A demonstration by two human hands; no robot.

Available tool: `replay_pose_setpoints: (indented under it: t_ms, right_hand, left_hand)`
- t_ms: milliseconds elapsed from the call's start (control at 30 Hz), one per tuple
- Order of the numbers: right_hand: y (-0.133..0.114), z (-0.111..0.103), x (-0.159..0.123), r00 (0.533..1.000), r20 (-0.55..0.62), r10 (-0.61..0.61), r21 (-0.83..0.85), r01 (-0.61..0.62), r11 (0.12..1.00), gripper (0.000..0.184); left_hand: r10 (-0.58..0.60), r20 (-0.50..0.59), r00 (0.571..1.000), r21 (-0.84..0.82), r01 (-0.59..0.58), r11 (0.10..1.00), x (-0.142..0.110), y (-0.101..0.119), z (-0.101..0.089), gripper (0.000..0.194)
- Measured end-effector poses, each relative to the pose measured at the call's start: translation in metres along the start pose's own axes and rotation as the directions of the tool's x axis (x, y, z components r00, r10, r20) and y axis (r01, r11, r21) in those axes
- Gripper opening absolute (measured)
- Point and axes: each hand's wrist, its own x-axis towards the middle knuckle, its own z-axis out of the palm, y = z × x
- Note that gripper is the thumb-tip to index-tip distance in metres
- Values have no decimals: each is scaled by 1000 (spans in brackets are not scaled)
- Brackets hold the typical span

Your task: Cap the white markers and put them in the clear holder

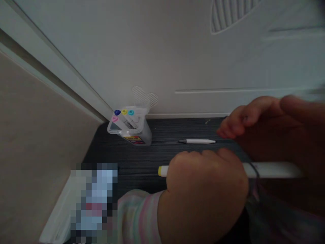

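My left hand [207,184] is closed around a white marker [274,170] that lies level across the view. Its yellow end [159,170] sticks out to the left of the fist, and its long white end extends right, towards my other palm. A thin dark band [257,169] crosses it just right of the fist. My right hand [276,125] is above and beside the white end, blurred, fingers stretched leftward and slightly curved. A second marker [199,141], white with a dark grey end, rests on the dark surface beyond my left fist.
A clear plastic box [144,132] with an open lid holds several upright markers [124,117] with coloured ends. Behind stands a white panel [177,51]. At lower left are a pixelated patch [96,200] and a whitish, translucent object [59,210]. The dark surface [162,128] has fine lines.
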Motion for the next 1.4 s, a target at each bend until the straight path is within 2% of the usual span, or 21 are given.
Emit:
replay_pose_setpoints:
  t_ms: [100,200,433,633,867,1000,1133,1267,1333,1400]
  right_hand:
    - [-5,4,1,997,69,40,210,-53,976,33]
    - [-7,6,1,995,84,47,249,-67,966,34]
    - [-8,6,0,992,105,74,219,-96,971,30]
    - [-4,2,1,993,115,27,269,-57,962,25]
    - [-4,-2,-2,999,48,25,238,-36,971,27]
    - [-5,0,-4,996,-33,-82,159,86,984,26]
    - [-4,0,-5,986,-92,-141,77,149,986,23]
    - [-1,0,-6,973,-67,-220,79,225,971,16]
    - [1,0,-7,977,-43,-211,65,213,975,14]
    - [2,0,-7,983,-30,-179,69,180,981,13]
  left_hand:
    - [5,22,1000,31,-5,999,2,0,0,20]
    - [5,36,999,64,-7,998,3,0,-2,18]
    - [1,58,998,77,-5,997,5,-2,0,14]
    - [11,79,997,44,-15,999,4,-2,3,12]
    - [30,82,996,-76,-24,997,3,-2,7,16]
    - [14,98,995,-124,-2,992,6,-10,0,17]
    - [-92,77,993,-191,105,976,8,-22,-13,16]
    - [-214,-10,977,-320,199,926,5,-35,-26,21]
    - [-285,-80,955,-399,231,887,2,-40,-32,23]
    - [-387,-176,905,-456,273,847,-1,-46,-37,24]
